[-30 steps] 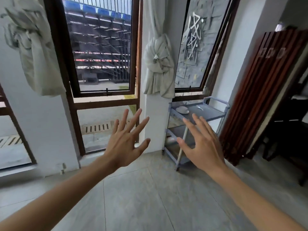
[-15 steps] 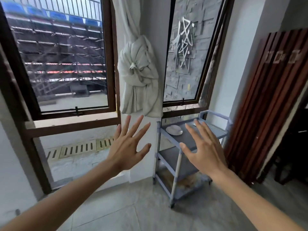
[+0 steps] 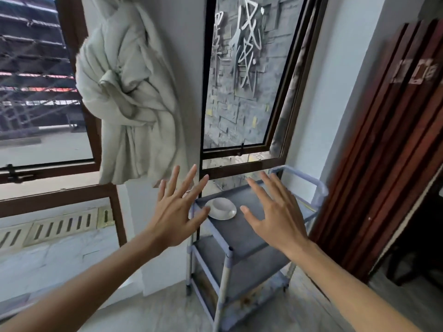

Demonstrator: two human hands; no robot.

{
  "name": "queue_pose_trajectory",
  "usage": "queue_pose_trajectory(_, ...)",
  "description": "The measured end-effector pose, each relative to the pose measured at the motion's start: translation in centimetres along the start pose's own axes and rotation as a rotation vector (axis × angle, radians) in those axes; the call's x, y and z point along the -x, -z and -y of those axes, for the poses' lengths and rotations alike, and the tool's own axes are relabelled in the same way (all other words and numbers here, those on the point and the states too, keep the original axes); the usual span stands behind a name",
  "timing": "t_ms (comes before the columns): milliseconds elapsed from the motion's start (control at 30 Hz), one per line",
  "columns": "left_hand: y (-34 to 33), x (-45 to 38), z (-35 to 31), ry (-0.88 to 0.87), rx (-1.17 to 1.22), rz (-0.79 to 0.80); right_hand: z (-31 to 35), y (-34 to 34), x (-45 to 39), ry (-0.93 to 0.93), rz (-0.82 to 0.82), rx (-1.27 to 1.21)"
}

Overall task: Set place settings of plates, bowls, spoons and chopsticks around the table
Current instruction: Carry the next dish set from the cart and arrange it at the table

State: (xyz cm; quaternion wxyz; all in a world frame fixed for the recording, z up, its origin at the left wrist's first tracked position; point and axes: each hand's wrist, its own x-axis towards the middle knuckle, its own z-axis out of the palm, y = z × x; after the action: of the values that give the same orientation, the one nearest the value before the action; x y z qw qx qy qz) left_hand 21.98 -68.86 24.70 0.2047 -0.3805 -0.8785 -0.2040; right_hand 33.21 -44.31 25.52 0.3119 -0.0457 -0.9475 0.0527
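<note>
Fetching stage: both hands are reaching toward the cart, nothing is being held

The grey three-shelf cart (image 3: 242, 236) is standing by the window wall, and the table itself is not showing. The left hand (image 3: 176, 219) and right hand (image 3: 275, 218) are hovering above it with fingers spread wide, both empty. A white bowl (image 3: 221, 205) is sitting on a white plate (image 3: 227, 215) at the top shelf's left edge, between the hands and untouched. Judged next: closing on the plate's rim with both hands and lifting level so the bowl is not sliding
</note>
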Motion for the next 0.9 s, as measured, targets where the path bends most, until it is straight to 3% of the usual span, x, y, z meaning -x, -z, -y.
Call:
queue_pose_trajectory(267,-13.6,-16.0,0.9,0.024,0.057,0.024,-13.3,-7.4,-11.4,0.056,0.061,0.014)
queue_pose_trajectory(400,-19.2,-21.5,0.7,0.016,0.070,0.104,-20.3,-11.6,-14.7,-0.023,0.120,-0.002)
queue_pose_trajectory(700,-33.4,-25.9,1.0,0.304,0.150,0.309,-38.1,-27.4,-16.5,-0.279,0.514,-0.114)
queue_pose_trajectory(900,-45.6,-33.5,-2.3,0.490,0.178,0.454,-51.9,-35.6,-19.7,-0.425,0.681,-0.211)
